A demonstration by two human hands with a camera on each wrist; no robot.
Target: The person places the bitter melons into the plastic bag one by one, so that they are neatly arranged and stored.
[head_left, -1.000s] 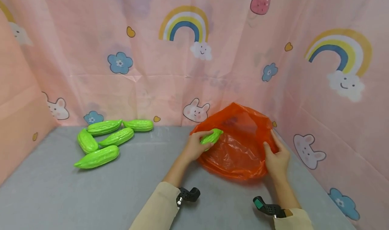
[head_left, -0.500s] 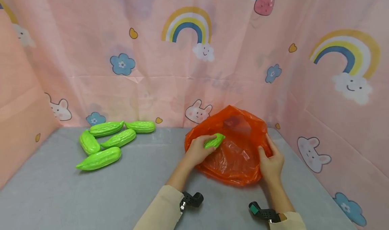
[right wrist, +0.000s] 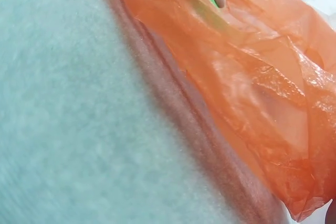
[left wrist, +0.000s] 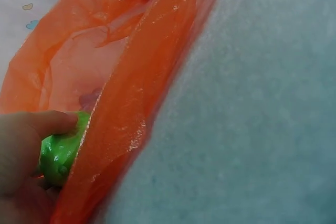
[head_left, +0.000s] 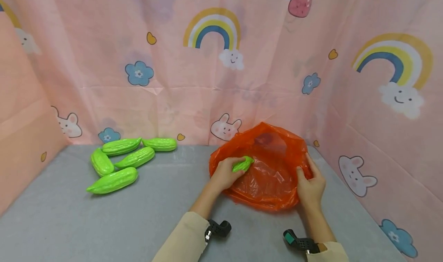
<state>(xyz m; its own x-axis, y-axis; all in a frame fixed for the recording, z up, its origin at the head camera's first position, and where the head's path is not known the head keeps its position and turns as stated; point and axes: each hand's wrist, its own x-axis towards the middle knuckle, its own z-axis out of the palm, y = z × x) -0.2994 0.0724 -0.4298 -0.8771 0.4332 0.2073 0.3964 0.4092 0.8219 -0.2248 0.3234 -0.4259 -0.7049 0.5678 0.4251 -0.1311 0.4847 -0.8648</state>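
Note:
In the head view, an orange plastic bag point(head_left: 273, 177) lies on the table with its mouth spread wide towards me. My left hand point(head_left: 225, 174) grips a bright green bitter melon point(head_left: 243, 164) inside the left part of that mouth. The left wrist view shows the thumb on top of the bitter melon point(left wrist: 60, 150), part of which the bag's edge point(left wrist: 126, 93) covers. On the other side, my right hand point(head_left: 311, 185) holds the bag's right rim between thumb and fingers. Most of this hand lies outside the right wrist view.
Several more bitter melons point(head_left: 112, 180) lie in a loose group at the left of the grey table point(head_left: 155, 216). Pink printed cloth point(head_left: 173, 108) hangs along the back and both sides, and the bag reaches close to the back cloth.
My left hand has moved a little lower and deeper into the bag with the bitter melon. The bag has shifted slightly down and left, and the right hand keeps its hold on the rim.

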